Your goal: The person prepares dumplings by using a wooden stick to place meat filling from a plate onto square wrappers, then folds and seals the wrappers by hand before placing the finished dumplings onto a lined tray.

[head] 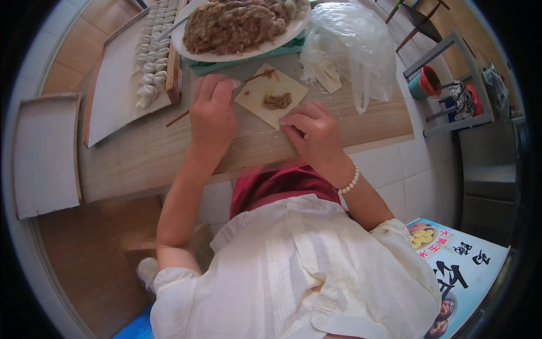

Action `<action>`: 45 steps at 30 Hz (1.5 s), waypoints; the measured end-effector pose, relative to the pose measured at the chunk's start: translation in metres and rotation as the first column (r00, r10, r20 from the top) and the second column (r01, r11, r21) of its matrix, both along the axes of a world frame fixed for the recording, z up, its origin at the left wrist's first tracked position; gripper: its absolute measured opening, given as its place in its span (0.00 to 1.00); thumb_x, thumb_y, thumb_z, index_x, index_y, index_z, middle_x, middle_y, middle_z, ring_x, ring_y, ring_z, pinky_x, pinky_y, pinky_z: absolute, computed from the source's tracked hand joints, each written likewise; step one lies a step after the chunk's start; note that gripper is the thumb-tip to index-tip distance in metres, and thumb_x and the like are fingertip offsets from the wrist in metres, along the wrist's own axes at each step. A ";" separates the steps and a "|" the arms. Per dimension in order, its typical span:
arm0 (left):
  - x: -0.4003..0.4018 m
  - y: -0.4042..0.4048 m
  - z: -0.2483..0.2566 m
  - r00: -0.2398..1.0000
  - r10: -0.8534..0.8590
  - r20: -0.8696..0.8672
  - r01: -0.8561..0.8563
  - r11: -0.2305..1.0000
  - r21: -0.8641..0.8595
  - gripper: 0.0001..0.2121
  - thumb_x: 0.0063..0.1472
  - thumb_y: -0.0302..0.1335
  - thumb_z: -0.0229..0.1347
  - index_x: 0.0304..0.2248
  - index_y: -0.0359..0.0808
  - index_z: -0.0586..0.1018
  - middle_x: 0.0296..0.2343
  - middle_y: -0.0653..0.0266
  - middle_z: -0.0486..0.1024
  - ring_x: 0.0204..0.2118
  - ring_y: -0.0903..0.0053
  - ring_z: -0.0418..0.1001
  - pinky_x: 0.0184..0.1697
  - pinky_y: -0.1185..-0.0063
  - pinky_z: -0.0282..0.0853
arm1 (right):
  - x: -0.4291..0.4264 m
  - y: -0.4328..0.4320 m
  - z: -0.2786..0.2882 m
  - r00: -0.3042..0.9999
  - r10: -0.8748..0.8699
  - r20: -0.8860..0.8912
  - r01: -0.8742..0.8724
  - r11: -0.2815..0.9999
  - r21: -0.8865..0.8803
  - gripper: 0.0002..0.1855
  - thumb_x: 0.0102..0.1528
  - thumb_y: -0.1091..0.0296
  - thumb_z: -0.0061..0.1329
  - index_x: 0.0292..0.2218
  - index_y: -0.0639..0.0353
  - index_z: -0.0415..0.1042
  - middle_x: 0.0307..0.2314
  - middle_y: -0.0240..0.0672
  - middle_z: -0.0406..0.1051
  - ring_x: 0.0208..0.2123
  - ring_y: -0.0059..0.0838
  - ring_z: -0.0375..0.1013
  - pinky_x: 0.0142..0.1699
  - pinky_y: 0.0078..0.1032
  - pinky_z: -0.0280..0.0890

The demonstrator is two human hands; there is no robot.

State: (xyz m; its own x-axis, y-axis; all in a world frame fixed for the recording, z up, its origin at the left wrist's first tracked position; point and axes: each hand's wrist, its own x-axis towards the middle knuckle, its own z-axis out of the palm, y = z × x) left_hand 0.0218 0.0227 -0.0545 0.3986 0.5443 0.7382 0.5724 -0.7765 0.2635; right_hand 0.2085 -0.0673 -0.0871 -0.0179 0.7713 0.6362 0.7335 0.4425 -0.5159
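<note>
A square dough wrapper (254, 99) lies on the wooden board, one corner towards me. On its middle sits a small lump of brown filling (277, 101), with a few scraps of filling near its far and left corners. My left hand (214, 106), left of the wrapper, is closed around a thin brown stick (256, 76), whose tip reaches over the wrapper's far corner. My right hand (313, 131) pinches the wrapper's near corner between floury fingertips. Beyond, a white plate (237, 58) carries a large mound of minced filling (237, 25), and a spoon or utensil handle (173, 29) rests at its left edge.
At the upper left, a wood-edged tray (114, 97) holds rows of folded dumplings (149, 80). Another tray (46, 156) stands at far left. A clear plastic bag (353, 42) lies right of the plate, beside more dough sheets (326, 76). Flour dusts the board's right side.
</note>
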 end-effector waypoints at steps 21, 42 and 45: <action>-0.013 -0.014 -0.018 0.998 0.054 0.026 -0.044 0.960 -0.276 0.06 0.51 0.14 0.53 0.29 0.32 0.76 0.27 0.56 0.73 0.31 0.58 0.72 0.32 0.69 0.67 | -0.002 0.002 0.000 1.000 -0.021 -0.017 0.021 1.000 0.003 0.03 0.43 0.76 0.56 0.23 0.57 0.75 0.23 0.33 0.70 0.30 0.36 0.69 0.36 0.31 0.67; 0.005 0.013 0.053 0.990 0.075 0.117 -0.067 0.995 -0.071 0.07 0.55 0.18 0.54 0.33 0.35 0.78 0.29 0.66 0.74 0.28 0.78 0.71 0.33 0.79 0.67 | -0.001 0.002 0.005 0.999 -0.022 -0.024 0.022 1.000 -0.015 0.03 0.43 0.75 0.56 0.23 0.57 0.75 0.23 0.33 0.70 0.29 0.36 0.70 0.35 0.31 0.67; 0.001 0.024 0.052 0.971 0.229 -0.071 -0.203 0.943 0.263 0.07 0.52 0.16 0.54 0.32 0.34 0.78 0.30 0.62 0.73 0.30 0.70 0.72 0.34 0.76 0.68 | -0.003 0.002 0.008 0.998 -0.052 -0.019 0.052 0.999 -0.015 0.03 0.43 0.75 0.57 0.22 0.57 0.75 0.22 0.33 0.70 0.28 0.37 0.71 0.33 0.31 0.68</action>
State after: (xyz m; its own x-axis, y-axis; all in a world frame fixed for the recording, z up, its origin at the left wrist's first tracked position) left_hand 0.0228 0.0468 -0.0028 0.3700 0.4263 0.8254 0.7470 -0.6648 0.0085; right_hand 0.2059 -0.0652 -0.0786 0.0349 0.7803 0.6245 0.7453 0.3960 -0.5364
